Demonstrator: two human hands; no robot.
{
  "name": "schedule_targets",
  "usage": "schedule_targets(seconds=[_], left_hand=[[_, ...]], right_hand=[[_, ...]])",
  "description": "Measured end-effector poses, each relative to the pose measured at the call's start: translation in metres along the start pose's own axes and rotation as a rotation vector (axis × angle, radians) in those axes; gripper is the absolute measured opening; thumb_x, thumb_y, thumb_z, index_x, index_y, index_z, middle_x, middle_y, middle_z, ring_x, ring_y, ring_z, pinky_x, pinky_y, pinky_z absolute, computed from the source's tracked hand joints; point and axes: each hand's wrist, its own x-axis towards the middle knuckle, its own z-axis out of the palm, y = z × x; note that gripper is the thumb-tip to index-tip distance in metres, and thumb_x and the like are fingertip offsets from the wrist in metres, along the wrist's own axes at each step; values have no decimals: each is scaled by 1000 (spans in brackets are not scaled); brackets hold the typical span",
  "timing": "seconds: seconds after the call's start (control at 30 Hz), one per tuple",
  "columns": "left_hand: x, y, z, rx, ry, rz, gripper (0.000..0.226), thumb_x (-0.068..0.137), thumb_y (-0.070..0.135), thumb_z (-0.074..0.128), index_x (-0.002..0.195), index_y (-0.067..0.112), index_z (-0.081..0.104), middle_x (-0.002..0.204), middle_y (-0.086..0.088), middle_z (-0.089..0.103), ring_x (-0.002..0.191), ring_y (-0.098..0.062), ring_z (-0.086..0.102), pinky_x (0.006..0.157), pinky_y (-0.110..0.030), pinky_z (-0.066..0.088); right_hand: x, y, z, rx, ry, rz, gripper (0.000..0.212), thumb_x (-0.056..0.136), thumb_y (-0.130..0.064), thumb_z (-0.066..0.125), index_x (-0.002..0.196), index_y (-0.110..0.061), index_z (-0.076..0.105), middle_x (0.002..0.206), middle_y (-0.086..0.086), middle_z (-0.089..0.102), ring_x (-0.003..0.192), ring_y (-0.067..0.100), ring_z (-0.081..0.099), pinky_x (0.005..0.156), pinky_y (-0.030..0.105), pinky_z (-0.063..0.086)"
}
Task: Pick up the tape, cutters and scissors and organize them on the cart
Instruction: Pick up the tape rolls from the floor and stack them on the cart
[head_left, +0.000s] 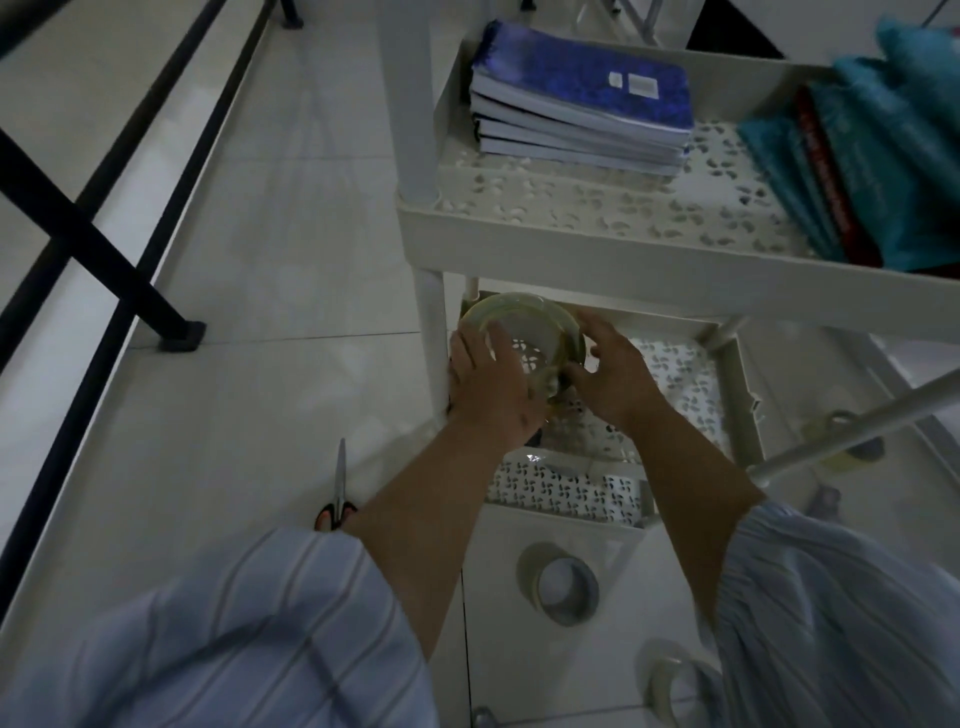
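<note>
1. The clear tape roll (524, 332) is held between both hands over the far left corner of the cart's middle shelf (685, 374), just under the rim of the top shelf (571, 244). It is tilted, and the patterned shelf floor shows through its open centre.

2. The left hand (488, 379) curls round the roll's near left edge, and the right hand (608, 369) pinches its right side with fingers and thumb. Two hands are probably used because the gap between shelves is low and the roll must be steered in at an angle.

3. The corner by the cart's white post (431, 332) seems chosen so the roll sits against the shelf wall and leaves the rest of the shelf free for the other items.

4. The top shelf already carries a stack of blue books (582, 98) on the far side and teal books (857, 171) leaning on the right, which likely explains why the tools go lower down.

5. The scissors (337, 493) lie on the floor tiles left of the cart, blades pointing away, partly behind the left forearm; they are not yet picked up.

6. Two more tape rolls wait on the floor near the person: a grey-cored roll (561, 587) just in front of the cart's lowest shelf (566, 493), and a pale roll (675, 686) nearer, partly hidden by the right sleeve (831, 613).

7. No cutters can be made out in the dim light.
</note>
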Motion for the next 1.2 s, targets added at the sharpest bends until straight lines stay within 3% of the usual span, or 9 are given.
schedule_targets(seconds=[0.1, 0.27, 0.33, 0.5, 0.57, 0.67, 0.77, 0.93, 1.2], left_hand=[[-12, 1, 4, 88, 103, 113, 75, 89, 28, 46, 145, 7, 0, 155, -19, -3, 142, -38, -9, 117, -50, 3], [-47, -3, 16, 52, 257, 322, 64, 89, 29, 44, 145, 12, 18, 155, -14, 15, 144, -32, 3, 116, -54, 3], [-66, -4, 26, 72, 263, 390, 66, 85, 26, 49, 144, 11, 23, 153, -16, 21, 144, -34, 9, 115, -56, 7], [-114, -12, 65, 128, 230, 428, 60, 78, 22, 51, 136, 8, 40, 147, -19, 34, 139, -39, 23, 110, -61, 18], [-132, -16, 84, 139, 195, 412, 61, 78, 22, 52, 136, 8, 40, 147, -19, 34, 139, -40, 24, 110, -62, 20], [-154, -26, 114, 175, 35, 370, 64, 86, 28, 44, 144, 16, 21, 156, -12, 12, 145, -31, 2, 115, -54, 4], [-168, -37, 146, 231, -47, 340, 65, 87, 30, 41, 145, 20, 14, 158, -6, 3, 145, -25, -7, 116, -52, 0], [-186, -40, 193, 300, -160, 336, 70, 85, 31, 44, 145, 22, 8, 157, -3, -1, 145, -23, -7, 115, -52, 1], [-166, 15, 247, 260, -283, 437, 67, 89, 29, 42, 145, 18, 8, 157, -7, -5, 144, -25, -10, 118, -48, 4]], right_hand=[[-8, -10, -3, -66, 97, -105, 53, 84, 2, 56, 134, -3, 38, 136, 18, 49, 123, 31, 47, 91, 6, 24], [-56, -21, -10, -15, 213, -307, 43, 83, 6, 56, 125, 1, 48, 118, 2, 53, 109, -7, 38, 89, -12, 16], [-80, -9, -10, -68, 171, -272, 42, 83, 2, 57, 124, 0, 48, 126, 15, 56, 111, 2, 43, 90, -7, 17], [-148, 33, -8, -131, 198, -136, 46, 82, -7, 58, 126, 0, 48, 134, 20, 49, 126, 30, 41, 106, 34, 24], [-174, 51, -7, -153, 200, -95, 48, 79, -5, 62, 124, 2, 49, 131, 22, 50, 123, 34, 44, 104, 36, 28], [-212, 80, 1, -179, 112, 42, 55, 77, -4, 66, 128, -2, 46, 134, 19, 49, 125, 37, 43, 106, 39, 30], [-244, 111, 14, -195, 78, 127, 55, 78, -8, 65, 129, -5, 45, 136, 14, 49, 130, 29, 40, 107, 26, 20], [-286, 156, 31, -231, 83, 287, 57, 79, -13, 64, 132, -10, 43, 140, 12, 45, 131, 30, 36, 110, 41, 27], [-286, 227, 19, -181, 122, 378, 61, 75, -11, 67, 130, -6, 42, 128, 16, 51, 117, 34, 47, 103, 41, 36]])
